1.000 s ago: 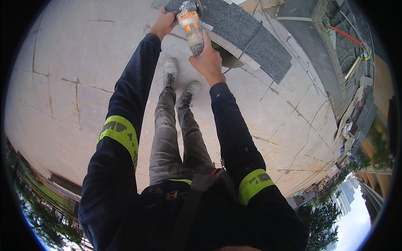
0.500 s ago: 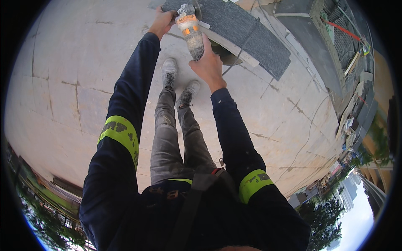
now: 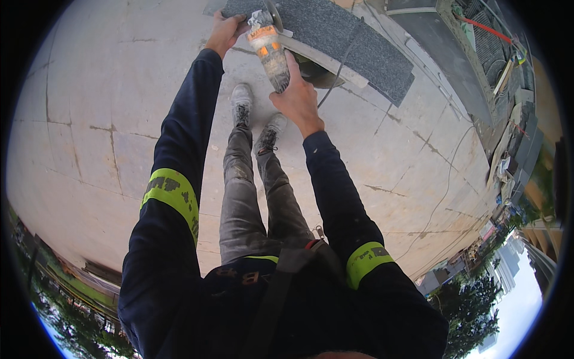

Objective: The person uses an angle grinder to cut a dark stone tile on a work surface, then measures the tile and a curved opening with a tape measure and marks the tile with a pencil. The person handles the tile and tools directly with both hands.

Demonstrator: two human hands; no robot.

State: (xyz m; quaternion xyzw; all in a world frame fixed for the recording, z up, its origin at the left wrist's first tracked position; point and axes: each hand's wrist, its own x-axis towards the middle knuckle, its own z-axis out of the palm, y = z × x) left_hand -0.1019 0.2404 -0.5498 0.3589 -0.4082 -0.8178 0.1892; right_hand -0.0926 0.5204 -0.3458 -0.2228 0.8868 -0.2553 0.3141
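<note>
My right hand (image 3: 299, 100) is wrapped round the dusty body of an angle grinder (image 3: 272, 57) with orange patches. Its round disc (image 3: 274, 15) stands on edge beside a speckled dark grey stone slab (image 3: 341, 36). To the left of the grinder's head, my left hand (image 3: 225, 35) has its fingers closed at the slab's near left edge, thumb on the near side. The grinder's head partly hides that spot, and whether the disc touches the stone I cannot tell.
A dark cable (image 3: 345, 60) crosses the slab. Under its near edge lie a pale strip (image 3: 335, 66) and a dark rounded thing (image 3: 320, 76). My dusty shoes (image 3: 242, 99) stand close by on concrete floor (image 3: 119, 78). Far right are a dark panel (image 3: 442, 54), a red bar (image 3: 487, 30) and clutter.
The view has shifted slightly, and the slab sits a little higher in it. Both hands keep their places, the right still on the grinder.
</note>
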